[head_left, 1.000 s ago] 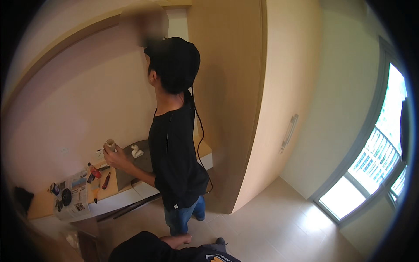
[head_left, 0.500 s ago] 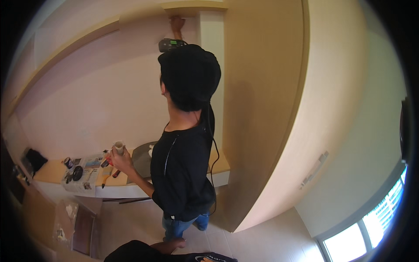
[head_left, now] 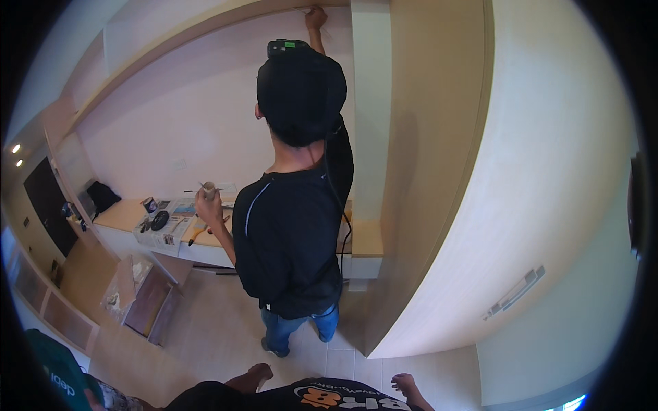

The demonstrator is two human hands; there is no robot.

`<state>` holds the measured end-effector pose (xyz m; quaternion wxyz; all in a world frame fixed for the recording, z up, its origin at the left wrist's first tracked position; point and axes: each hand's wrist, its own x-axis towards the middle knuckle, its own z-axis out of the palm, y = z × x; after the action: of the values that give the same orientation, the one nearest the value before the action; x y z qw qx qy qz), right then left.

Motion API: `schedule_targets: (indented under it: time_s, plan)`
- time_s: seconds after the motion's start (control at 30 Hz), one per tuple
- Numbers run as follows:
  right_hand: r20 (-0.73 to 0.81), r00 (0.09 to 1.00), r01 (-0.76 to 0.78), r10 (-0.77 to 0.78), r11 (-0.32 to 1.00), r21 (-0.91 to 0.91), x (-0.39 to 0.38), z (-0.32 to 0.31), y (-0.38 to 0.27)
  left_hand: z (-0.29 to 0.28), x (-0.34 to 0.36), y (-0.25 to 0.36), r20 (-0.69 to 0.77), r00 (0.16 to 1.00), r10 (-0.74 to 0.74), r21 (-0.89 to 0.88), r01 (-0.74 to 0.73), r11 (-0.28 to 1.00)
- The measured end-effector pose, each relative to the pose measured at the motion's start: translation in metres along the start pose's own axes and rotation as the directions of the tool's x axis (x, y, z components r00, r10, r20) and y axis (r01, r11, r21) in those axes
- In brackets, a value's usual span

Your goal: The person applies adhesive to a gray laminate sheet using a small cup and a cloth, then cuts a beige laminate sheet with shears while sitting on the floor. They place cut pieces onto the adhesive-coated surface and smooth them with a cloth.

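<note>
My left hand (head_left: 259, 375) is low in the view, in front of my dark printed shirt (head_left: 343, 396). Its fingers look curled in, and no object shows in them. My right hand (head_left: 404, 385) sits further right with its fingers apart and nothing in it. Neither hand touches anything. Ahead stands a co-worker (head_left: 295, 233) in a black cap and shirt, back turned to me. That person's left hand grips a small pale cup-like container (head_left: 209, 188), with a thin tool by it. The co-worker's raised right hand (head_left: 315, 18) holds a thin pale tool against the shelf's underside.
A long desk (head_left: 116, 216) bears newspaper (head_left: 161, 236), a can (head_left: 149, 204), a black round item (head_left: 160, 220) and a dark bag (head_left: 103, 197). A low cabinet (head_left: 147, 312) stands left. Tall wooden panelling (head_left: 439, 137) rises right. Someone in green (head_left: 55, 370) is at lower left.
My view has shifted, bringing in my right hand, the doorway at left and the person in green. The co-worker's raised hand has moved along the shelf's underside.
</note>
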<state>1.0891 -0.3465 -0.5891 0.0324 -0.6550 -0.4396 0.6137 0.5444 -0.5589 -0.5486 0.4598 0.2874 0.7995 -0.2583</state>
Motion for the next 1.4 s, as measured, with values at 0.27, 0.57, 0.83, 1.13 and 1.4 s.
schedule_targets:
  time_s: [0.27, 0.57, 0.83, 1.13, 1.4]
  plan:
    - [0.310, 0.951, 0.162, 0.006, 0.842, -0.514, 0.021, -0.047, 0.042, 0.068, -0.013, -0.007, -0.066, 0.974, 0.219, 0.084, -0.213, 0.973]
    - [0.536, 0.817, 0.522, -0.211, 0.664, -0.535, 0.099, -0.028, 0.054, 0.093, -0.054, -0.022, 0.025, 0.990, 0.140, 0.029, -0.141, 0.990]
    - [0.277, 0.956, 0.072, 0.095, 0.842, -0.535, 0.071, 0.014, -0.025, 0.089, -0.037, -0.038, 0.014, 0.995, 0.103, -0.057, -0.102, 0.993]
    - [0.412, 0.840, 0.438, -0.352, 0.889, -0.132, 0.071, 0.033, 0.016, 0.072, -0.025, -0.084, -0.086, 0.979, 0.186, -0.328, -0.204, 0.923]
    - [0.282, 0.935, -0.052, 0.216, 0.867, -0.495, 0.114, 0.104, -0.019, 0.067, -0.009, -0.135, -0.642, 0.299, 0.707, 0.002, -0.920, 0.391]
